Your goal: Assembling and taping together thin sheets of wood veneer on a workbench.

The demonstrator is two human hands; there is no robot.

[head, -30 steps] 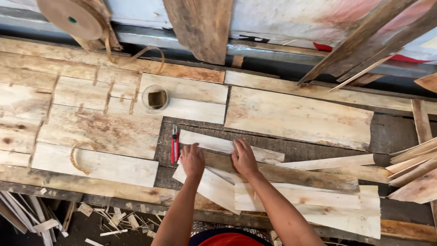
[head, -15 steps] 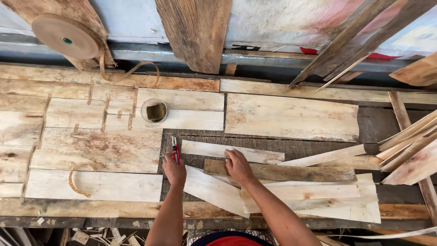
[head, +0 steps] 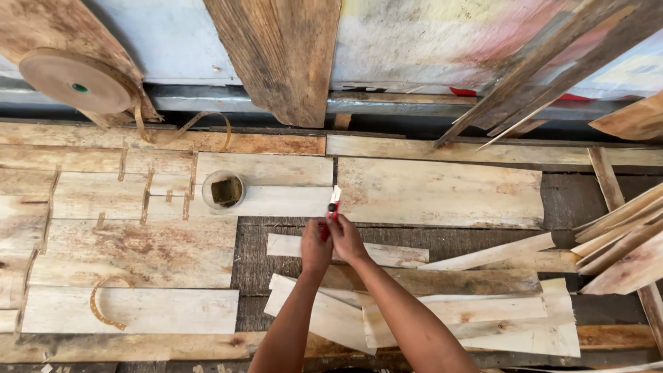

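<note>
Both my hands meet above the pale veneer strips (head: 345, 250) on the bench. My left hand (head: 315, 247) and right hand (head: 347, 239) pinch a red utility knife (head: 331, 211), blade apparently extended. It looks light, stiff and sharp, so I judge it best gripped by the red handle only.

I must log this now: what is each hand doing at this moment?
Left hand: closed on the red utility knife.
Right hand: also closed on the knife, near its blade end.
</note>
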